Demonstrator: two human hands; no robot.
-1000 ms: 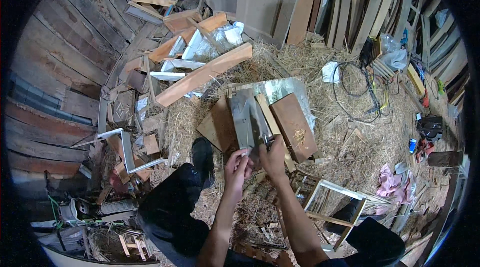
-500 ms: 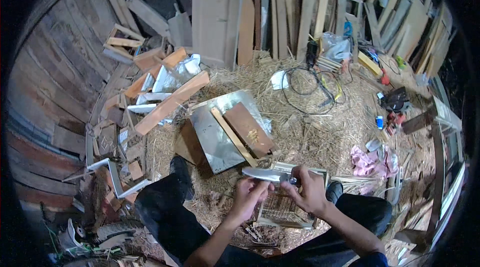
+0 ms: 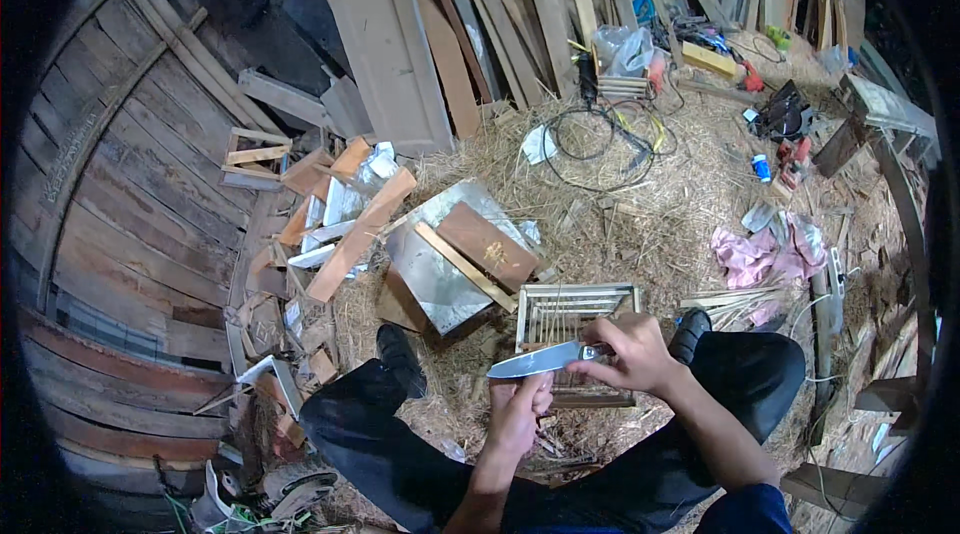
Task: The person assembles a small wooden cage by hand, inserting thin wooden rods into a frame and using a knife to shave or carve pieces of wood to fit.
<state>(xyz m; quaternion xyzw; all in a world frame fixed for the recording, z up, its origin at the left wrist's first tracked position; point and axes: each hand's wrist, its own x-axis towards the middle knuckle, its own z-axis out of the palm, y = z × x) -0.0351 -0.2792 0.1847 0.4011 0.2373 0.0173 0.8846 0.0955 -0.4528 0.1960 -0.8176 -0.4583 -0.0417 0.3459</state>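
My right hand [image 3: 630, 356] is closed round the handle of a knife [image 3: 535, 362], its broad pale blade pointing left. Just under the blade, my left hand [image 3: 518, 416] has its fingers drawn together, touching or very near the steel; whatever they pinch is too small or hidden to make out. Behind both hands, between my feet, a slatted wooden frame [image 3: 580, 291] rests on the shavings, partly covered by my right hand and the knife. Beyond my left foot, a reddish-brown board [image 3: 487, 246] and a narrow wooden strip [image 3: 464, 266] lie on a grey-topped block [image 3: 420, 274].
Offcuts and a long plank [image 3: 362, 234] are heaped at the left. Coiled black cable [image 3: 600, 179] lies on the straw-like shavings [image 3: 450, 169] ahead. A pink cloth [image 3: 745, 256] and a blue can [image 3: 761, 168] are at the right. Tall boards [image 3: 385, 44] lean at the back.
The view has tilted and shifted. The knife has turned so more of its blade face shows, and its tip now points lower left. Both hands remain close together.
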